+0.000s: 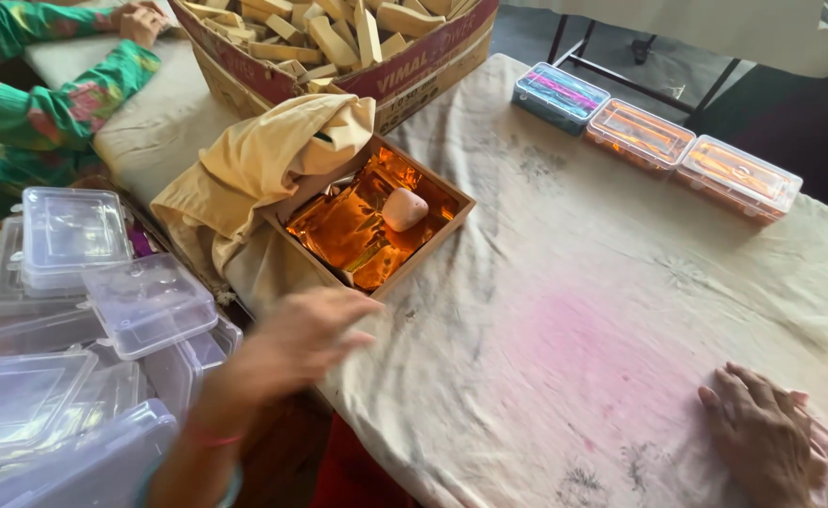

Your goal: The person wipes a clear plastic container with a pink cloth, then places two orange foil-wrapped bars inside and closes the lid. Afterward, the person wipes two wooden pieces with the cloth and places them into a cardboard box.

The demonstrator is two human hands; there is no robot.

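Note:
My left hand (303, 334) hovers, blurred, at the table's near left edge, fingers spread and holding nothing. It is just in front of a small cardboard box (433, 240) lined with shiny orange foil. A pale pink rounded lump (403, 208) lies inside that box. A yellow cloth (263, 160) drapes over the box's back corner. My right hand (766, 433) lies flat, palm down, on the stained cream tablecloth (574, 310) at the lower right, empty.
Several clear plastic lidded boxes (75, 310) are heaped at the left. A big carton of wooden sticks (339, 38) stands at the back. Three filled plastic cases, one blue (560, 94) and two orange (686, 155), line the far edge. Another person's green-sleeved arms (47, 85) rest at upper left.

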